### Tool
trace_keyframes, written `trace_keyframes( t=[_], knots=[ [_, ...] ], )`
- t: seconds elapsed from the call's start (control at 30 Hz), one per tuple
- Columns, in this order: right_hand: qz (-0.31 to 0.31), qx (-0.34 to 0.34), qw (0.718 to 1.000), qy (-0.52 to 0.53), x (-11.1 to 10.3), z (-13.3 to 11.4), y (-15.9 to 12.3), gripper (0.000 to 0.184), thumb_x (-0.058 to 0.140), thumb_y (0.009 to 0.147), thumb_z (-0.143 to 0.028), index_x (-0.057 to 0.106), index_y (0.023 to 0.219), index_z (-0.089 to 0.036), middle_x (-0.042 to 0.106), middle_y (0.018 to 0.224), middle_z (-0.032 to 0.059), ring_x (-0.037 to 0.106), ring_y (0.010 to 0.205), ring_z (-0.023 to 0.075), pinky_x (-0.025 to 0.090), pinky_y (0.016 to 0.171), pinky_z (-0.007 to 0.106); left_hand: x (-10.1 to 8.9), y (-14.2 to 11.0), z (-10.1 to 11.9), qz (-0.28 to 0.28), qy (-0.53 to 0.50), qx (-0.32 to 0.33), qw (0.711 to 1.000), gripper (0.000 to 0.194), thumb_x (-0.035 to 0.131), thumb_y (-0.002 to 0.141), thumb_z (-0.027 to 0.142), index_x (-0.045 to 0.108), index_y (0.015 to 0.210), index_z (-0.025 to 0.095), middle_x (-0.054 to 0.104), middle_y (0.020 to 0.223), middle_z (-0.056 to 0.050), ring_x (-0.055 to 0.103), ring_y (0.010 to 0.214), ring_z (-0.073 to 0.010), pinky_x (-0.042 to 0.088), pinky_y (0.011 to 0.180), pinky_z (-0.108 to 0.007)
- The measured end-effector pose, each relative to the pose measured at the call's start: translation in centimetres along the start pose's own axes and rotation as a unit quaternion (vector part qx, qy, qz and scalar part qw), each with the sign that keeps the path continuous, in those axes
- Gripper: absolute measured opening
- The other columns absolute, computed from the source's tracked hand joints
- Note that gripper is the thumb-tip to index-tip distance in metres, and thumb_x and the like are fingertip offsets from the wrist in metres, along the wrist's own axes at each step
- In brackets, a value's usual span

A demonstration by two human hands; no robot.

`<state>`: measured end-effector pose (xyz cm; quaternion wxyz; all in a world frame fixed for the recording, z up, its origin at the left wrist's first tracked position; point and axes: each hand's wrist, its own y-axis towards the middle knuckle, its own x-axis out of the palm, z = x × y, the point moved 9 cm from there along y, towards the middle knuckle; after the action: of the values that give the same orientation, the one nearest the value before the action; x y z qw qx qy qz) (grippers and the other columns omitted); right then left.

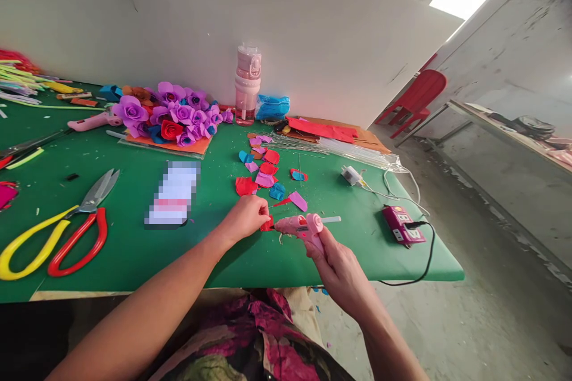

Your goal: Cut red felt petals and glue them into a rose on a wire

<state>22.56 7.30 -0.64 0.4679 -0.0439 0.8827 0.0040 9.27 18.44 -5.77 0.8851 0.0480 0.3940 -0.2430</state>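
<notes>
My right hand [333, 262] is closed round the handle of a pink hot glue gun [297, 226], with a clear glue stick [331, 219] poking out of its back. The nozzle points left and meets a small red paper petal [267, 224]. My left hand [245, 215] pinches that petal just above the green table, fingertips partly hidden. Beyond both hands lie loose petals in red, purple and blue, among them a purple petal [298, 201] and a blue petal [277, 191]. A small blue and red piece on a thin wire [299, 175] lies to their right.
Large scissors [84, 208] and a blurred-out phone [173, 193] lie on the left. Finished paper flowers [179, 113] are heaped behind, beside a pink bottle [247, 86]. A purple power strip [403, 226] with a cable sits near the table's right edge, close to a white charger [352, 175].
</notes>
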Motion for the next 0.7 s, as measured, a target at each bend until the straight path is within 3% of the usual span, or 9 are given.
trace_keyframes(
  t=[0.53,0.7],
  knots=[
    [-0.011,-0.012,1.000,-0.012,0.94,-0.21,0.43,0.023,0.031,0.093,-0.031,0.048,0.101,-0.019,0.059,0.068,0.0009,0.054,0.057,0.0164,0.036,0.052,0.024,-0.01,0.00,0.12,0.005,0.000,0.008,1.000,0.013,0.054,0.066,0.012,0.061,0.055,0.015,0.063,0.056,-0.001,0.055,0.055,-0.0125,0.033,0.051,-0.022],
    [-0.014,0.000,1.000,-0.015,0.74,0.13,0.32,0.028,0.031,0.093,-0.032,0.046,0.113,-0.019,0.062,0.072,0.0022,0.057,0.060,0.0184,0.038,0.053,0.025,-0.10,-0.03,0.17,0.004,0.003,0.002,1.000,0.013,0.055,0.066,0.011,0.061,0.055,0.016,0.064,0.056,-0.001,0.056,0.057,-0.0128,0.034,0.052,-0.022]
  ],
)
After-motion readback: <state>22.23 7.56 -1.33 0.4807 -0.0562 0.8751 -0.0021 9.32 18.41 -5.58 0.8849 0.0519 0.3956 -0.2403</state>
